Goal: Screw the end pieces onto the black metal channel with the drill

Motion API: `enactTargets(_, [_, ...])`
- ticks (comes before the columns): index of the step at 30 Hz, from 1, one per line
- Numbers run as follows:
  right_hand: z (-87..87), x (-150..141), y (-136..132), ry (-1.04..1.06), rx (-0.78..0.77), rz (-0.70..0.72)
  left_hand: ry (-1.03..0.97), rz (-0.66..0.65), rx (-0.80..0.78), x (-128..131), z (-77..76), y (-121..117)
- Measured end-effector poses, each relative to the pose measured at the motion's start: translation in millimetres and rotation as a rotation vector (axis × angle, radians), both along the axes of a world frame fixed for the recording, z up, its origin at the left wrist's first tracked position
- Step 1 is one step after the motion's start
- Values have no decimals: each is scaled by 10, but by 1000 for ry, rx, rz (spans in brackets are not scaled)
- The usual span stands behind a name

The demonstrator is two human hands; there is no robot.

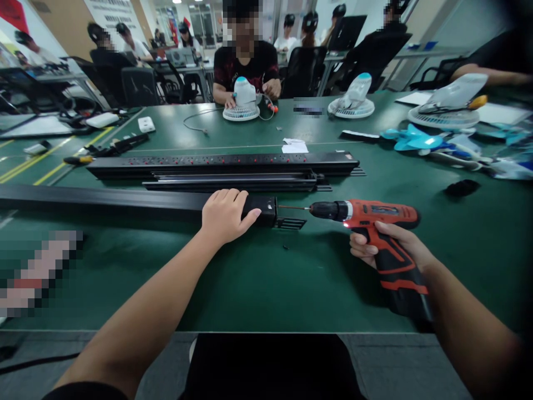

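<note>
My left hand (225, 215) presses over the right end of a long black bar (175, 203), fingers curled across its top and thumb along the near side. My right hand (395, 244) grips an orange and black cordless drill (381, 214), forefinger side at the trigger, its small lamp lit. The drill's long thin bit (293, 208) points left and its tip meets the bar's end face; whether it sits in a screw I cannot see. Thin black prongs (291, 223) stick out below that end. A tiny dark piece (285, 247) lies on the table just below.
Beyond the bar lie a black strip with red dots (220, 161) and a narrower black rail (233, 182). A person (245, 69) opposite handles a white fan (241, 103). More fan parts (445, 105) and blue blades (412, 139) lie right, with a screwdriver (78, 159) left.
</note>
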State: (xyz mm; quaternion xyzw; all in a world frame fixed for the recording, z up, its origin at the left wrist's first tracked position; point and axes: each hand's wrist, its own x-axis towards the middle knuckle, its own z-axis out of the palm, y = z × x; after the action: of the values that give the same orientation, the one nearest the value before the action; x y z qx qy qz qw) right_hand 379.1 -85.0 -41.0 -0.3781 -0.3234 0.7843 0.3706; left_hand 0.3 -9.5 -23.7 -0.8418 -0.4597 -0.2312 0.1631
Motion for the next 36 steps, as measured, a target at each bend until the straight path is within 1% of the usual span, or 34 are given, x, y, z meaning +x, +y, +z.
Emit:
enactTargets(5, [-24, 18, 9, 3, 4, -11, -9, -4, -3, 6, -1, -2])
enactTargets(9, [-4, 9, 6, -21, 3, 12, -5, 2, -1, 6, -7, -4])
enactTargets(15, [25, -8, -4, -16, 0, -13, -9, -4, -4, 12, 10, -14])
enactTargets(25, [27, -19, -6, -15, 9, 1, -7, -2, -12, 7, 7, -6])
enactTargets(36, [-32, 42, 14, 11, -17, 35, -6, -1, -21, 10, 8, -8])
